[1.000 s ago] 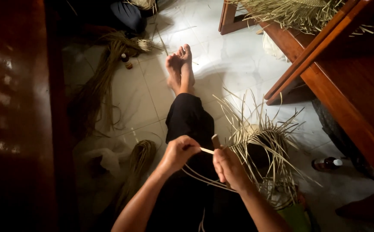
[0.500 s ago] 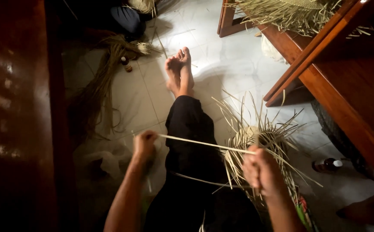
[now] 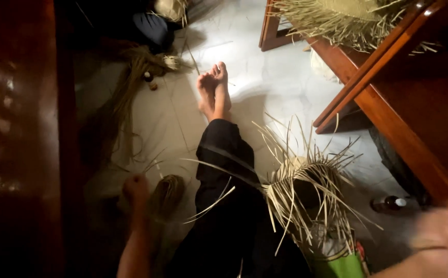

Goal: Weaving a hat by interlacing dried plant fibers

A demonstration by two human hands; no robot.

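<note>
Two hands are spread far apart over the person's lap. The left hand (image 3: 135, 189) is at about 8 o'clock, curled shut near a bundle of dry straw (image 3: 168, 191) on the floor (image 3: 265, 87); whether it grips a strand is too dark to tell. The right hand (image 3: 447, 231) is at 4 o'clock, a blur, so I cannot tell if it is open or shut. Between them, on the black trouser leg (image 3: 224, 154), rests the half-woven straw hat (image 3: 306, 190), with loose strands sticking out all around. Just below it, at 5 o'clock, stands a green container (image 3: 343, 264). One small dark bottle (image 3: 388, 204) lies at 3 o'clock, beside the brown wooden table (image 3: 388, 118).
</note>
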